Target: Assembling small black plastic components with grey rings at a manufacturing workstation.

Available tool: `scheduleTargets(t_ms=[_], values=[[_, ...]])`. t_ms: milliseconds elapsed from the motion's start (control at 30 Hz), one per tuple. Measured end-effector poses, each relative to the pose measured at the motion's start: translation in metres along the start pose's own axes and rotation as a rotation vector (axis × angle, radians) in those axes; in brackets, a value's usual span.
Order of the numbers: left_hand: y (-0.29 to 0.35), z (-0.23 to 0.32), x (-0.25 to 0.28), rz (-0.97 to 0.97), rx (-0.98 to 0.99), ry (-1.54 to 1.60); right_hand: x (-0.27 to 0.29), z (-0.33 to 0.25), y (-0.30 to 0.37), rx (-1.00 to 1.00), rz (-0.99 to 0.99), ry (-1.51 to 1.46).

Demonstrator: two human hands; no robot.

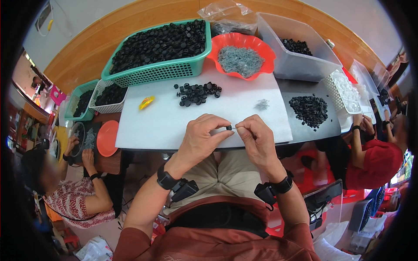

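Observation:
Over the near edge of the white sheet, my left hand (198, 134) pinches a small round black plastic part (229, 128) between thumb and forefinger. Close beside it, my right hand (256, 138) is closed, thumb against forefinger, on a thin pale metal pin (235, 127) pointing at the black part. I cannot tell whether the two touch. A loose heap of black plastic parts (197, 94) lies beyond my left hand. Past my right hand is a small heap of thin grey metal pins (262, 104).
A green basket (161, 73) of black parts, a red scalloped bowl (271, 58) of pins and a clear bin (300, 65) line the back. A yellow packet (146, 102) lies left; small black pieces (308, 111) lie right. People (374, 163) work at both sides.

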State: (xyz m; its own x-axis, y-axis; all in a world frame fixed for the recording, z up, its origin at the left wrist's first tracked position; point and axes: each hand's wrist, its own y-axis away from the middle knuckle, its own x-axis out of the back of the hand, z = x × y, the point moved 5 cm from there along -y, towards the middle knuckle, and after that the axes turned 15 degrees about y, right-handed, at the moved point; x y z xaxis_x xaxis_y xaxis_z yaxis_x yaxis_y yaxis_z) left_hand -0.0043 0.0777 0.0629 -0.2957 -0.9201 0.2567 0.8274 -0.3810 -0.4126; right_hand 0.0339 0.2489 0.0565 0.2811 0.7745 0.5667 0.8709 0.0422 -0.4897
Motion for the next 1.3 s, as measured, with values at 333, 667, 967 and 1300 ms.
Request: scheduleTargets(t_ms=[333,667,967,1300], values=[[0.001,0.001,-0.002,-0.019,-0.033,0.001,-0.004,-0.001,0.0,0.008,-0.003,0.025],[0.002,-0.001,-0.003,-0.036,-0.004,0.024,-0.007,0.003,-0.001,-0.022,-0.059,-0.012],[0.003,-0.011,-0.007,-0.036,0.304,0.296,-0.006,0.014,0.004,-0.249,-0.143,-0.249],[0.002,-0.017,-0.007,-0.047,0.42,0.518,0.004,0.004,0.008,-0.043,-0.051,-0.256]])
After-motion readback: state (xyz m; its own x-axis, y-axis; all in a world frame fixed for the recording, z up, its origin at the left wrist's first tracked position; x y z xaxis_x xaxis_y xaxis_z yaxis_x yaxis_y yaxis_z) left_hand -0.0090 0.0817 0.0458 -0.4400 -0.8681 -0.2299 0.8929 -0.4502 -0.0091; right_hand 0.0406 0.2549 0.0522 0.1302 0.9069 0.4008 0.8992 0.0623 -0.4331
